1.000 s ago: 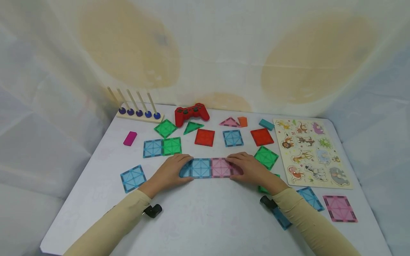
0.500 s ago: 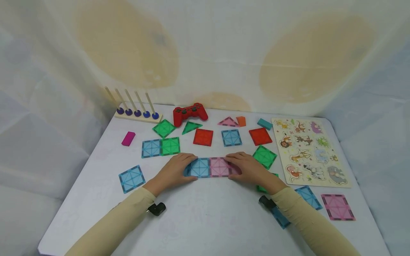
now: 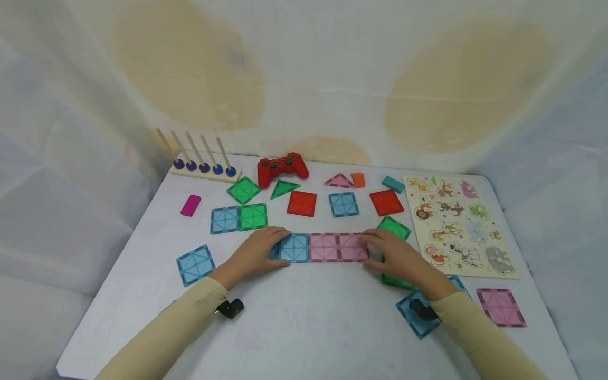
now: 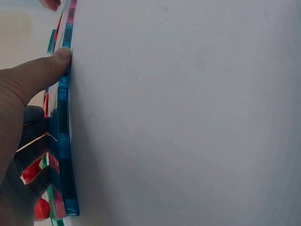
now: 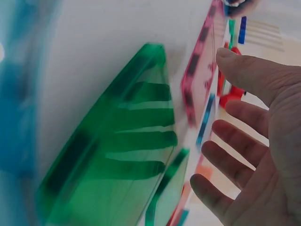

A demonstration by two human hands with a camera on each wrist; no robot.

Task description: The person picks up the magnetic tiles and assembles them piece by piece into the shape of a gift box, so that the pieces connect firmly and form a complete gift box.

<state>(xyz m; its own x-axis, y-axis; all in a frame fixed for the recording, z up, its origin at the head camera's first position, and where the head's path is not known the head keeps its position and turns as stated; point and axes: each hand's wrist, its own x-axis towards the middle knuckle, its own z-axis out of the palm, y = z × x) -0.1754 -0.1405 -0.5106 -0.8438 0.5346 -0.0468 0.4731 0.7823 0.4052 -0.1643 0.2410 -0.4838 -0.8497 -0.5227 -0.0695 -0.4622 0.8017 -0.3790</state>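
In the head view a flat row of square magnetic tiles lies mid-table: a blue magnetic tile [image 3: 294, 248] joined to two pink magnetic tiles [image 3: 324, 248], with another blue one mostly under my left hand [image 3: 256, 253]. That hand spans the row's left end, its thumb [image 4: 47, 68] pressed on the near edge of the blue tiles [image 4: 68, 160] and its fingers over the far side. My right hand [image 3: 399, 258] is at the row's right end. The right wrist view shows its fingers spread and nothing gripped, beside the pink tile [image 5: 200, 70] and above a green tile [image 5: 127, 155].
Loose red, green, blue and pink tiles surround the row. At the back stand a pegged wooden rack [image 3: 206, 171] and a red game controller [image 3: 283, 168]. An animal puzzle board [image 3: 458, 227] lies at the right. A magenta block [image 3: 191, 206] sits at left.
My right hand has moved right, uncovering the end pink tile and more of the blue tile below its wrist. My left hand slid slightly right along the row, then stayed there.
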